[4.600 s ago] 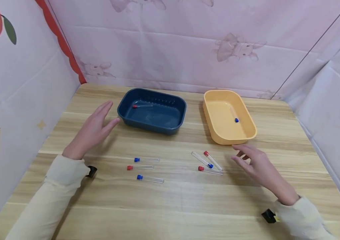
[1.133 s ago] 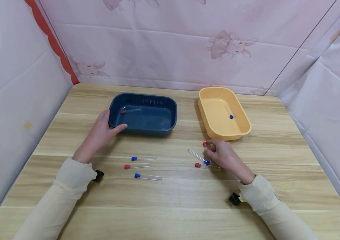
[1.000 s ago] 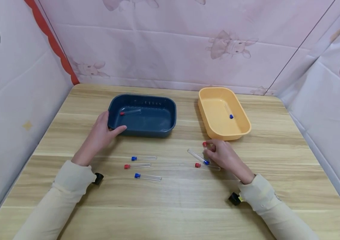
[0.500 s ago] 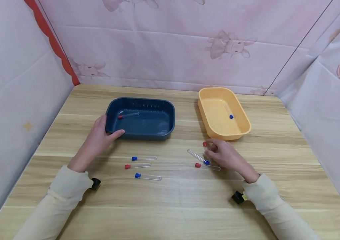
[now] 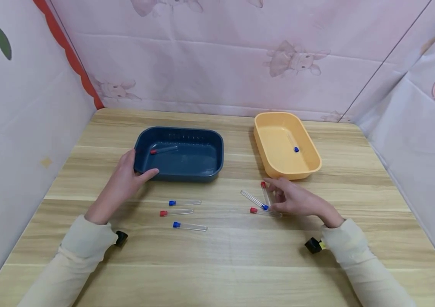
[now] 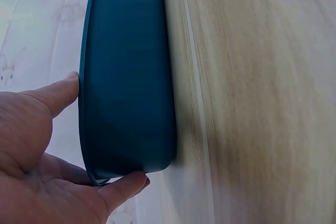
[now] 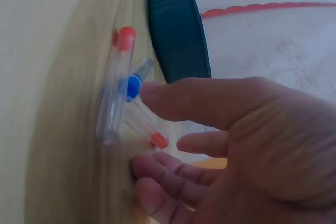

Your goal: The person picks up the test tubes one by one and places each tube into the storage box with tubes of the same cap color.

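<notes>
My left hand (image 5: 121, 181) holds the left end of a dark blue plastic tray (image 5: 194, 157), thumb on the front rim and fingers along its side. Inside the tray lies a red-capped test tube (image 5: 163, 150). My right hand (image 5: 298, 199) hovers low over three crossed tubes, its thumb and fingers spread apart. That cluster has a red-capped tube (image 5: 266, 195) nearest the index finger, a blue-capped tube (image 5: 253, 199), and a lower red-capped tube (image 5: 254, 210) partly behind the thumb. In the right wrist view the thumb comes close to the blue cap (image 7: 131, 86); contact cannot be told.
A yellow tray (image 5: 280, 160) stands behind my right hand with a blue-capped tube (image 5: 296, 149) inside. Left of centre on the wooden table lie a blue-capped tube (image 5: 184, 202), a red-capped tube (image 5: 177, 212) and another blue-capped tube (image 5: 189, 226). Fabric walls enclose the back and sides.
My left hand took hold of the dark blue tray and drew it toward me and slightly left. My right hand came in to the tube cluster; its thumb and index finger have since spread apart.
</notes>
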Available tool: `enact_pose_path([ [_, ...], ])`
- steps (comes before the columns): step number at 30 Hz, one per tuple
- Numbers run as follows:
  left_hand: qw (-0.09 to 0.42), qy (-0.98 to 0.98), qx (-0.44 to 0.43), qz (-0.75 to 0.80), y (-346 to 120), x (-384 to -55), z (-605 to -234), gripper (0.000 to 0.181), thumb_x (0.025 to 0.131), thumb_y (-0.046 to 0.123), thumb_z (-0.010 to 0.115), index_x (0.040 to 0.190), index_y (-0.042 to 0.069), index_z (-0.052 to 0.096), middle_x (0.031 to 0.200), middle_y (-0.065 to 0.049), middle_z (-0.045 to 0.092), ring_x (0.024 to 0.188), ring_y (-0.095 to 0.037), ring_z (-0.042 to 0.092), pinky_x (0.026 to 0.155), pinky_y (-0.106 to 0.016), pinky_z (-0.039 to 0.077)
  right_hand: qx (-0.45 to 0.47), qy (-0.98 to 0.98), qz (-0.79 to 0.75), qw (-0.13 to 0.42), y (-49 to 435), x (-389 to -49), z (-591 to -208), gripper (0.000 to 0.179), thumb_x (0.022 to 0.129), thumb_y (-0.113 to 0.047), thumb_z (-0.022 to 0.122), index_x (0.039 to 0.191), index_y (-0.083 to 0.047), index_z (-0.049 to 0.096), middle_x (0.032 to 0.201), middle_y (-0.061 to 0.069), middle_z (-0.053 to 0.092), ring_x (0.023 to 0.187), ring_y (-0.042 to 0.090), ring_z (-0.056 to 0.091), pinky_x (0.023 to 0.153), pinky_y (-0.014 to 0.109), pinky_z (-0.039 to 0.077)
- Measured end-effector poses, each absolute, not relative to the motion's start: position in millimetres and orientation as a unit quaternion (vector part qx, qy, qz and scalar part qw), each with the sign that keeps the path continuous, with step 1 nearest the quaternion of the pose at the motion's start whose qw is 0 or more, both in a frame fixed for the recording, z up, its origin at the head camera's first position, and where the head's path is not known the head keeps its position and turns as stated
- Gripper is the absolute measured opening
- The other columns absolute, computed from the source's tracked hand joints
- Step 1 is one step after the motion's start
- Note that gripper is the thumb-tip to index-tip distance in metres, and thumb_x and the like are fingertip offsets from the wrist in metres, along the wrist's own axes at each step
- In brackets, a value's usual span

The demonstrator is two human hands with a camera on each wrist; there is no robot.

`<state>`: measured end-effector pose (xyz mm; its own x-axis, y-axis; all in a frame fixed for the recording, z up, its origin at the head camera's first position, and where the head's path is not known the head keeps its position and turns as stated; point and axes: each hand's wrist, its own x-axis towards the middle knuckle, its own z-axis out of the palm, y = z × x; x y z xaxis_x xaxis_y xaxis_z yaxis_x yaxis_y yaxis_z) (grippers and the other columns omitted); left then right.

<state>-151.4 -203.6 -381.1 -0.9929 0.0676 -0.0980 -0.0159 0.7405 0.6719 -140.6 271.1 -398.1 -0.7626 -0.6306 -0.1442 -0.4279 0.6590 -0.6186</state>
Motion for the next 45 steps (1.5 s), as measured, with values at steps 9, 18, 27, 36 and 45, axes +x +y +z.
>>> enact_pose_path([
  [9, 0.060, 0.932, 0.017, 0.358, -204.0, -149.3, -379.5, 0.102, 0.101, 0.052, 0.061, 0.163, -0.003, 0.001, 0.164, -0.033, 0.014, 0.146, -0.052, 0.026, 0.114, -0.067, 0.029, -0.301, 0.886, -0.294, 0.195, 273.2, -145.7, -397.9, 0.076, 0.088, -0.010, 0.083, 0.150, 0.008, 0.043, 0.110, 0.008, 0.060, 0.086, 0.019, 0.057, 0.072, 0.029, 0.051],
  [18, 0.064, 0.932, 0.014, 0.357, -204.7, -149.0, -379.8, 0.105, 0.101, 0.056, 0.060, 0.163, -0.003, 0.000, 0.165, -0.032, 0.012, 0.147, -0.052, 0.024, 0.114, -0.067, 0.028, -0.296, 0.889, -0.289, 0.195, 270.9, -147.3, -399.5, 0.077, 0.086, -0.012, 0.085, 0.148, 0.008, 0.046, 0.107, 0.008, 0.059, 0.083, 0.018, 0.056, 0.070, 0.027, 0.050],
  [27, 0.064, 0.931, 0.014, 0.358, -204.9, -149.5, -380.6, 0.103, 0.101, 0.052, 0.061, 0.163, -0.003, 0.000, 0.165, -0.033, 0.012, 0.147, -0.052, 0.025, 0.113, -0.067, 0.029, -0.301, 0.884, -0.296, 0.200, 268.4, -147.8, -400.6, 0.079, 0.085, -0.012, 0.086, 0.149, 0.008, 0.044, 0.103, 0.008, 0.059, 0.078, 0.020, 0.056, 0.067, 0.026, 0.049],
  [36, 0.065, 0.931, 0.014, 0.359, -205.2, -150.1, -381.2, 0.101, 0.102, 0.046, 0.063, 0.163, -0.004, -0.001, 0.165, -0.033, 0.011, 0.147, -0.053, 0.023, 0.112, -0.068, 0.030, -0.300, 0.886, -0.294, 0.197, 264.8, -148.9, -400.5, 0.082, 0.082, -0.013, 0.089, 0.148, 0.008, 0.044, 0.099, 0.008, 0.059, 0.076, 0.023, 0.055, 0.067, 0.026, 0.047],
  [45, 0.063, 0.932, 0.015, 0.358, -205.4, -151.1, -382.4, 0.100, 0.102, 0.046, 0.063, 0.163, -0.004, 0.001, 0.164, -0.033, 0.013, 0.146, -0.053, 0.025, 0.113, -0.068, 0.029, -0.298, 0.895, -0.268, 0.196, 262.9, -151.6, -401.4, 0.085, 0.080, -0.011, 0.089, 0.149, 0.008, 0.043, 0.097, 0.005, 0.057, 0.078, 0.021, 0.053, 0.068, 0.028, 0.046],
])
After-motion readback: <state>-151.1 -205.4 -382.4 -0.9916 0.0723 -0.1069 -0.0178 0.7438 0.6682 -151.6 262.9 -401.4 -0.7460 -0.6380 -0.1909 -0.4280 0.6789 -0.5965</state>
